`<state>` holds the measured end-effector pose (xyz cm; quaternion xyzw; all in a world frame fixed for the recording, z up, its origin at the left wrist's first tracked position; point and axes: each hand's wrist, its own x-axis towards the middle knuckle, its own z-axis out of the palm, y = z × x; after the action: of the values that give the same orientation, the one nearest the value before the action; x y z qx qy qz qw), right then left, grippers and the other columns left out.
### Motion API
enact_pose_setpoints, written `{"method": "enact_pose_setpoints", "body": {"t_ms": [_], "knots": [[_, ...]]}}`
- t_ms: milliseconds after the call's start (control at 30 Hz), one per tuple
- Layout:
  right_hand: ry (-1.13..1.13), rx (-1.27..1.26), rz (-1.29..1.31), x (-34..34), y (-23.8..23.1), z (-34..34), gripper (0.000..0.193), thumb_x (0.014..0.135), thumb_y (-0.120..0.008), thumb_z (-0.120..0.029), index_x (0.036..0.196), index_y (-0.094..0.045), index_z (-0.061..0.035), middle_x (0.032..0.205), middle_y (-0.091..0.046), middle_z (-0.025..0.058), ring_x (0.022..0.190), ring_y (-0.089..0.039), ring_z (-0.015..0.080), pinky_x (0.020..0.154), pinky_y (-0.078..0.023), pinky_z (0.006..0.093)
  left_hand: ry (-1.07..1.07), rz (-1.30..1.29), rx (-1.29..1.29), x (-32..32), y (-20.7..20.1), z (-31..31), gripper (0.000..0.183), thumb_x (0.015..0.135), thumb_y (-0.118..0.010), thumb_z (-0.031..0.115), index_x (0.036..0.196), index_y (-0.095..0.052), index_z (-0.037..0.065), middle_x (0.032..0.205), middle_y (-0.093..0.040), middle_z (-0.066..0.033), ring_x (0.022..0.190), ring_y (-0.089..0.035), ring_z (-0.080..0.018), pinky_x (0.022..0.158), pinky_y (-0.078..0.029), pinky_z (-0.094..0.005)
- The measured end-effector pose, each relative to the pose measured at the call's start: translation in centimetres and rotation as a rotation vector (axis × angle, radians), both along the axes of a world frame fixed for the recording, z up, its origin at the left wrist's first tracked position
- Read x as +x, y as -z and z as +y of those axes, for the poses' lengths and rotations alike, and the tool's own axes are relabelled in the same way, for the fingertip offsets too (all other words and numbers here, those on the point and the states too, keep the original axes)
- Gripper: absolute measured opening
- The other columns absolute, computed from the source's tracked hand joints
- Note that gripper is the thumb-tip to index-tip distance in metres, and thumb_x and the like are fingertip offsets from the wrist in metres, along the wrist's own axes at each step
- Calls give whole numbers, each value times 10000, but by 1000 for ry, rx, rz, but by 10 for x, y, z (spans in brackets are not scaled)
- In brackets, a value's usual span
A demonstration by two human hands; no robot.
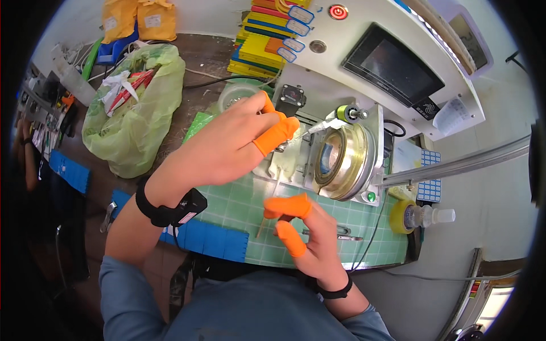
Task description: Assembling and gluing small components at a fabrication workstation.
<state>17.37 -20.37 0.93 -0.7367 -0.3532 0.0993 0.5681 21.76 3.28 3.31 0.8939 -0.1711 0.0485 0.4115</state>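
Observation:
My left hand (236, 139) reaches over the front of a benchtop machine, orange finger cots on its fingertips. Those fingers are bent together by a small silvery metal part (281, 147); what they pinch is hidden. Lower and to the right, my right hand (310, 233) hovers above a green gridded cutting mat (227, 199), thumb and forefinger in orange cots, curved and apart. A thin pale stick (260, 228) passes behind its fingertips, and I cannot tell whether they touch it. Right of the left hand sits a round brass-coloured wheel (341, 159) on the machine.
The machine's white panel (324, 42) carries a dark screen (392, 65). Tweezers (347, 237) lie beside my right hand. A bottle (429, 217) and yellow tape roll (401, 217) are at the right. Leftward are a green plastic bag (131, 145) and blue strips (210, 238).

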Motion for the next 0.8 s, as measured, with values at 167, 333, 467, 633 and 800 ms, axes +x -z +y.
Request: {"method": "enact_pose_setpoints", "body": {"t_ms": [167, 333, 467, 633, 800], "knots": [[95, 265, 385, 1, 28, 29, 493, 1007, -606, -25, 1472, -443, -30, 1224, -543, 95, 860, -559, 120, 840, -469, 259, 0, 89, 14, -3, -8, -2, 378, 1093, -463, 247, 1355, -623, 27, 1139, -554, -157, 1050, -557, -304, 947, -452, -370], [249, 463, 521, 17, 37, 44, 480, 1054, -550, -65, 1483, -334, -48, 1233, -430, 66, 948, -475, 86, 901, -405, 250, -34, 218, 221, -45, -60, 24, 497, 1041, -492, 221, 1507, -490, 47, 1318, -563, -191, 1171, -552, -363, 1042, -423, -398], [303, 494, 501, 25, 41, 51, 461, 1062, -548, -79, 1465, -326, -52, 1196, -434, 52, 965, -473, 85, 915, -393, 247, -19, 98, 366, -83, -102, 38, 613, 989, -554, 407, 1423, -558, -27, 1243, -587, -222, 1102, -585, -372, 991, -454, -415], [331, 514, 450, 37, 36, 64, 340, 1080, -527, -89, 1393, -399, -54, 1175, -471, 38, 967, -472, 85, 906, -386, 233, 27, 85, 330, -119, -155, 37, 717, 941, -577, 551, 1277, -645, -79, 1161, -602, -233, 1010, -613, -324, 914, -475, -403], [468, 501, 371, 46, 65, 61, 167, 1103, -494, -115, 1260, -492, -61, 1130, -509, 24, 921, -462, 75, 857, -397, 224, -23, -185, 306, -50, -129, 9, 450, 966, -631, 324, 1223, -678, -42, 1162, -721, -141, 1033, -680, -247, 1003, -461, -381]]}}
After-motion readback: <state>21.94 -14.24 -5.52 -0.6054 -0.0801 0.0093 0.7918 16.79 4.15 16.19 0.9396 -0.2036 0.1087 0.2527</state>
